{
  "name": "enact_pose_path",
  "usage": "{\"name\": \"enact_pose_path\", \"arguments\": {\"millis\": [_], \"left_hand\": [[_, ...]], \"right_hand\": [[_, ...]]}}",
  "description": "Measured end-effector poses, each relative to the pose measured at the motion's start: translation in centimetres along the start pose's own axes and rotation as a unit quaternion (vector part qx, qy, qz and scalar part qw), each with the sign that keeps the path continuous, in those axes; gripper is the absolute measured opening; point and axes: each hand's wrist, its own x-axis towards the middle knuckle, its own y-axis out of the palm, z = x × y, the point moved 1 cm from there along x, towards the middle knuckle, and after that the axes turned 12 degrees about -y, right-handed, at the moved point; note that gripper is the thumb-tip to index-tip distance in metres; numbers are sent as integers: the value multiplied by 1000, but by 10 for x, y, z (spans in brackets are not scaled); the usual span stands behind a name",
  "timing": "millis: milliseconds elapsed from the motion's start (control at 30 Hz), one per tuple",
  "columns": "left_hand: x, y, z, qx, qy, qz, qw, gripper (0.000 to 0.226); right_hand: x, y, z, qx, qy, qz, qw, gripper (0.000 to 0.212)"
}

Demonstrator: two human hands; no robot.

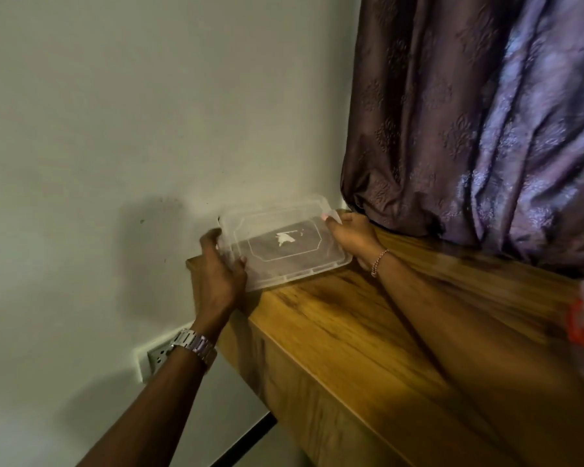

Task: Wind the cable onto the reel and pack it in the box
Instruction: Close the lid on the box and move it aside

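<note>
Gripping clear, lidded box (285,244).

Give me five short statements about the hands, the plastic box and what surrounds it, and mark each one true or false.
1. Both hands grip the clear plastic box, the left hand at its left end and the right hand at its right end. True.
2. The box sits on the floor. False: it rests on the far corner of the wooden tabletop, by the wall.
3. A purple curtain hangs to the right of the box. True.
4. The left wrist is bare. False: it wears a metal watch; a bracelet is on the right wrist.
5. A wall socket sits below the tabletop's edge. True.
</note>
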Motion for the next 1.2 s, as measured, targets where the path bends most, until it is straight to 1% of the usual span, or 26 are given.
{"name": "enact_pose_path", "arguments": {"millis": [67,100,133,200,233,267,333,367,433,467,533,567,667,733,800,833,900,967,1033,1100,1133,1167,1200], "left_hand": [[-3,8,-12,-64,8,54,996,85],[-4,13,-19,-79,8,70,994,86],[-6,21,-27,-88,6,79,993,82],[-11,34,-44,-116,-8,90,989,68],[-15,42,-55,-146,-20,107,983,61],[-18,48,-64,-182,-42,127,974,55],[-28,64,-86,-265,-103,177,942,42],[-33,69,-98,-314,-133,208,917,41],[-51,80,-126,-386,-198,276,858,52],[-56,85,-136,-400,-218,298,839,59],[-63,98,-150,-417,-220,330,818,65],[-70,106,-161,-421,-216,352,808,62],[-86,127,-188,-436,-204,395,782,43],[-99,142,-208,-418,-193,446,768,39],[-116,158,-222,-376,-180,509,753,41],[-125,163,-227,-353,-177,536,746,39],[-143,176,-236,-324,-180,585,721,31],[-160,192,-242,-325,-180,608,702,23],[-177,205,-247,-332,-182,625,682,29],[-195,213,-251,-322,-176,646,669,36],[-204,217,-252,-309,-170,652,671,38],[-211,220,-252,-293,-155,649,684,39],[-217,223,-251,-271,-130,638,708,40]], "right_hand": [[-9,-26,10,59,48,-37,996,40],[-13,-36,14,94,75,-45,992,50],[-18,-49,19,129,93,-47,986,61],[-28,-72,26,170,107,-43,979,73],[-35,-87,29,177,110,-60,976,75],[-42,-101,33,188,112,-86,972,72],[-55,-134,41,213,111,-134,961,66],[-60,-147,43,229,107,-151,956,66],[-75,-181,47,268,102,-184,940,67],[-80,-193,49,292,102,-196,931,64],[-92,-219,51,310,104,-228,917,57],[-98,-235,54,319,93,-247,910,54],[-117,-276,63,338,57,-287,894,39],[-133,-301,68,302,37,-290,908,31],[-150,-329,70,256,-14,-300,919,23],[-160,-342,72,243,-38,-300,922,19],[-179,-369,72,230,-50,-294,926,14],[-199,-393,70,219,-14,-272,937,15],[-218,-414,64,203,52,-240,948,16],[-237,-429,58,183,113,-237,947,20],[-246,-436,55,159,135,-242,948,18],[-252,-440,52,122,149,-245,950,16],[-257,-445,49,73,159,-249,953,15]]}}
